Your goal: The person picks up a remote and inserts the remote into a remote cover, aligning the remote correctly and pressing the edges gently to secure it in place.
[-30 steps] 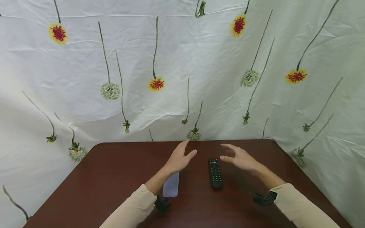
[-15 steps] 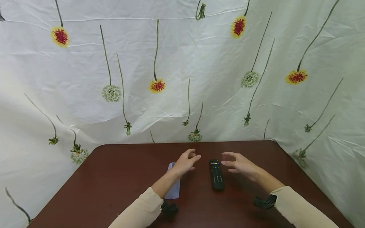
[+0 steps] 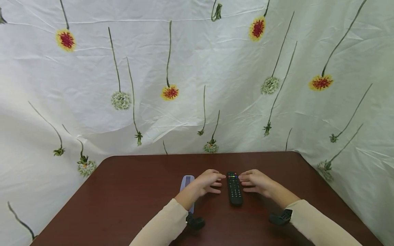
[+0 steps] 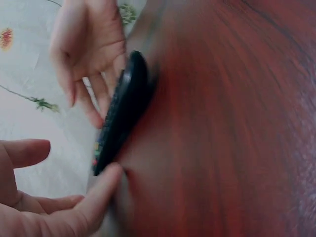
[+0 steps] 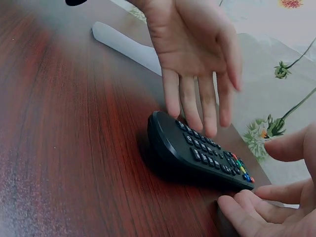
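A black remote control (image 3: 235, 191) with rows of buttons lies face up on the dark red-brown table (image 3: 138, 191). My left hand (image 3: 207, 183) is at its left side, palm turned toward it and fingers spread. On the other side is my right hand (image 3: 258, 183), its fingers stretched toward the remote's far end. In the right wrist view, the right fingertips (image 5: 232, 210) are beside the end with the coloured buttons. Contact with the remote is hard to confirm. Both thumbs are raised, and neither hand grips anything.
A pale lavender, long, tray-like piece (image 3: 186, 181) lies left of the remote, partly hidden under my left forearm. Behind the table hangs a white cloth (image 3: 147, 112) with printed flowers. Dark straps with camera mounts (image 3: 195, 222) sit at both wrists.
Both hands have lowered and closed in on the remote from either side. The left hand has moved right, uncovering the lavender piece's far end. The remote stays on the table.
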A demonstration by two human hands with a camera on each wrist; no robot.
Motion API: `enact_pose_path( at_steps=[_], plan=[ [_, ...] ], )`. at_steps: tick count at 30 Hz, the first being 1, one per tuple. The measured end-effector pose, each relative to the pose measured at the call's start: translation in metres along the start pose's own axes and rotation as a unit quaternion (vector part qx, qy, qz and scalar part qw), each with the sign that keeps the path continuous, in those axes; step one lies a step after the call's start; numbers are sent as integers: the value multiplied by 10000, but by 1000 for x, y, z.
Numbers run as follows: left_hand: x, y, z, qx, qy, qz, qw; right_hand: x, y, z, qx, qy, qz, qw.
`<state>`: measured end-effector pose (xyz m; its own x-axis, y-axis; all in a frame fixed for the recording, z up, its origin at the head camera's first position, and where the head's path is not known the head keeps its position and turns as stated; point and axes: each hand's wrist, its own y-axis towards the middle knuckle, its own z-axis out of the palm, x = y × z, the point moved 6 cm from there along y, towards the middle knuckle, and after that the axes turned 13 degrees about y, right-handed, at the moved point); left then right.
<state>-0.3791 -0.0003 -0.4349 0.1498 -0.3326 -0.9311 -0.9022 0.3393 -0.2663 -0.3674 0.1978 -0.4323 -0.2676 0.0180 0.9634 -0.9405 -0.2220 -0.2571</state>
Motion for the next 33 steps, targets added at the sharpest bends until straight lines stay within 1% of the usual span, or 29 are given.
enact_pose_path(
  at_steps=[3,5,7,9,12,15,19,23,29,33],
  plan=[
    [4,5,13,85,-26,35,10000,-3,1,3,-62,-18,70,10000],
    [3,8,21,143,-63,99,9998,-3,3,4,-178,-91,101,9997],
    [1,11,29,118,-57,148,9998,-4,5,6,-289,-176,144,9993],
    [0,13,34,-2,-25,159,9999,-4,7,6,-404,-187,181,9988],
    [-1,14,38,-282,40,149,9995,-6,9,6,-522,-60,231,9984],
    [-1,14,39,-418,2,120,9991,-9,10,5,-566,97,252,9980],
    [-1,14,39,-401,-119,87,9991,-10,10,2,-560,210,248,9979],
    [1,16,37,-318,-221,100,9992,-9,10,3,-492,263,292,9980],
    [1,19,28,-123,-618,197,9978,-5,12,7,-353,540,282,9975],
    [-4,16,25,-87,-657,271,9974,1,9,9,-373,644,225,9970]
  ],
)
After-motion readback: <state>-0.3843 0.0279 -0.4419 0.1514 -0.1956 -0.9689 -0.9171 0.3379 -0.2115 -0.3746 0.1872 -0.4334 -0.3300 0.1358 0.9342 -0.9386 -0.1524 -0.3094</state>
